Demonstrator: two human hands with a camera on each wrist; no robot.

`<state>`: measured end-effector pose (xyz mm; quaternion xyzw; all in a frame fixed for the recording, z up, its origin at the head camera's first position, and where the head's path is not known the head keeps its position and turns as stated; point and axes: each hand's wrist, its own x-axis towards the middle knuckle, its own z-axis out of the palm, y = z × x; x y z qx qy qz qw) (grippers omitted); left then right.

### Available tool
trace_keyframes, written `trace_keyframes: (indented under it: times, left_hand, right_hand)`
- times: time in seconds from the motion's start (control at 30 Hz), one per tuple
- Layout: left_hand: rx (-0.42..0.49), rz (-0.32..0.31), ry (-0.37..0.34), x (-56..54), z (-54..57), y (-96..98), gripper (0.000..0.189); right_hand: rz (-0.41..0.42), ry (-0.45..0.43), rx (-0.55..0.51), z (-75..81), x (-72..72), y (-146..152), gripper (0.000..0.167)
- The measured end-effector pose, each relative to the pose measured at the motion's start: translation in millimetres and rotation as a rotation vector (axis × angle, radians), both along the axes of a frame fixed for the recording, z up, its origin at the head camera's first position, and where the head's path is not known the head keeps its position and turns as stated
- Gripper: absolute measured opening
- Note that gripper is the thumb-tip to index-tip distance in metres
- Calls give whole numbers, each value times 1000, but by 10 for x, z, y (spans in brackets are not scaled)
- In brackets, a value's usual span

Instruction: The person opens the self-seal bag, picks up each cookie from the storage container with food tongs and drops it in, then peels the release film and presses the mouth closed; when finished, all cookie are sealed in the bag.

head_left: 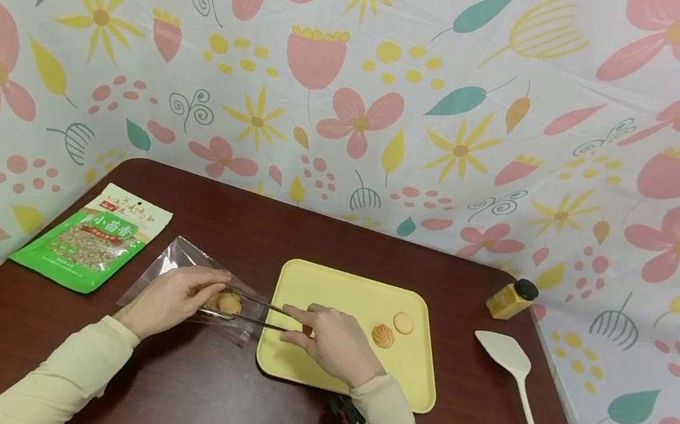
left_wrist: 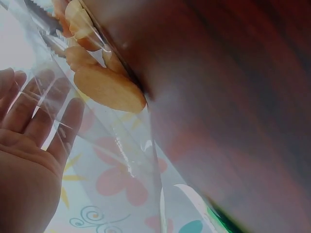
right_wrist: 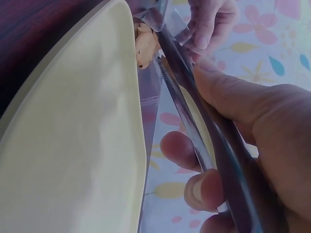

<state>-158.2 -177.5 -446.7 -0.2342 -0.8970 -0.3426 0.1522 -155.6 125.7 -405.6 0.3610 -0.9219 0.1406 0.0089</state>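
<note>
A clear plastic bag (head_left: 178,255) lies on the table with several cookies (head_left: 229,303) inside it. My left hand (head_left: 179,295) pinches the bag's film near its opening, and some of its fingers (left_wrist: 41,124) show through the plastic in the left wrist view. The right hand (head_left: 332,343) grips a pair of metal tongs (head_left: 268,304), thumb on one arm and fingers on the other. Their tips reach into the bag beside the cookies. Under the right hand is a yellow tray (head_left: 331,282), bearing a swirled cookie (head_left: 383,336) and a plain round cookie (head_left: 404,323).
A green-and-white packet of seeds (head_left: 93,237) lies at the left. Beyond the tray's right side are a yellow jar with a black lid (head_left: 510,299) and a white spatula (head_left: 505,352) with a pale green handle end. A patterned cloth (head_left: 342,98) hangs behind the table.
</note>
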Motion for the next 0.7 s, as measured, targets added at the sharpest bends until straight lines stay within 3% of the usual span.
trace_keyframes:
  times: [0.7]
  left_hand:
    - [18, -3, 14, -10, -23, -12, 24]
  right_hand:
    - [-70, -16, -24, 90, 135, 298, 47]
